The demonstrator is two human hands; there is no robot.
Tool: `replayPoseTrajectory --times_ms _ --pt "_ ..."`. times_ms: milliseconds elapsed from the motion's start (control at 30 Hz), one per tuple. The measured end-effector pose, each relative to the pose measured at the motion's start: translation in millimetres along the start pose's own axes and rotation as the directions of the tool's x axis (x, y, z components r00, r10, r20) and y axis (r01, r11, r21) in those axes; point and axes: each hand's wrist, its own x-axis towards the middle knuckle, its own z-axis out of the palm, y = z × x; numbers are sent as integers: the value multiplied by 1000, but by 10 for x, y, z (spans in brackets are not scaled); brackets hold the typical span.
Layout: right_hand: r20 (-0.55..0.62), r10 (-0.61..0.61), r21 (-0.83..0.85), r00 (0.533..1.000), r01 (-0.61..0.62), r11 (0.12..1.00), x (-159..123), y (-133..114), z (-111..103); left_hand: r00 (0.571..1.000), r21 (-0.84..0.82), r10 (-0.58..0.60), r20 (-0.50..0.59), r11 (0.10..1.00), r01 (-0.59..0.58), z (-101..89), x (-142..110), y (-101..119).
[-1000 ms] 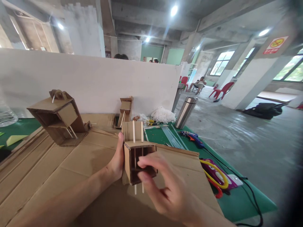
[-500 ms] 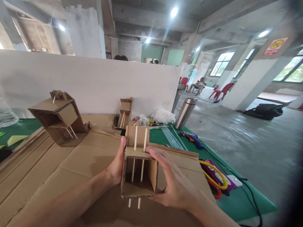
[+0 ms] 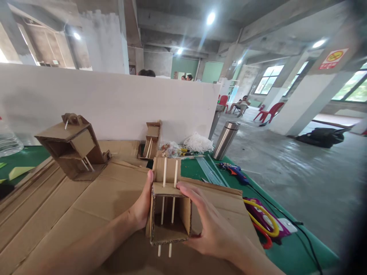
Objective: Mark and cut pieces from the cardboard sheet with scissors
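A small open-fronted cardboard box (image 3: 169, 237) is held between my two hands, above a large cardboard sheet (image 3: 94, 206). Two pale wooden sticks (image 3: 164, 172) pass through its top and bottom, with short ends poking out below. My left hand (image 3: 142, 204) grips the left side, thumb up along the edge and its other fingers hidden behind. On the other side, my right hand (image 3: 208, 214) clasps the box with fingers at the top right corner and thumb near the bottom right. Behind the sticks a cardboard back panel (image 3: 170, 168) rises above the box.
A larger cardboard model (image 3: 69, 141) stands left, a smaller one (image 3: 151, 139) at the back. Rightward are a steel flask (image 3: 226, 140), glue sticks (image 3: 210, 170), a blue glue gun (image 3: 235, 172) with a cord, and yellow-handled scissors (image 3: 266, 221). A white partition (image 3: 114, 99) stands behind.
The whole view has shifted slightly, so things sit a little lower. The box has turned slightly in my hands, and both hands keep their hold on it.
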Motion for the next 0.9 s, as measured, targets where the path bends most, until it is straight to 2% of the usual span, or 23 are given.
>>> replayPoseTrajectory --times_ms 100,267,433,567,667,900 --pt "-14 16 38 1000 -16 999 -37 67 94 999 -15 -18 -39 1000 17 -14 -6 -4" --pt "-126 89 215 988 -60 975 -154 322 352 998 -62 -37 -55 997 34 11 -25 4" --pt "-15 233 386 972 -209 899 -172 452 464 997 -56 -18 -73 998 14 -41 8 15" --pt "78 242 396 967 -253 883 -139 448 490 998 -54 8 -65 998 -12 -113 52 -2" --pt "96 251 372 963 -269 888 -129 454 503 995 -46 41 -89 998 -45 -145 69 -13" --pt "123 242 438 962 -272 857 -87 455 470 991 -41 41 -130 998 -47 -150 85 1"
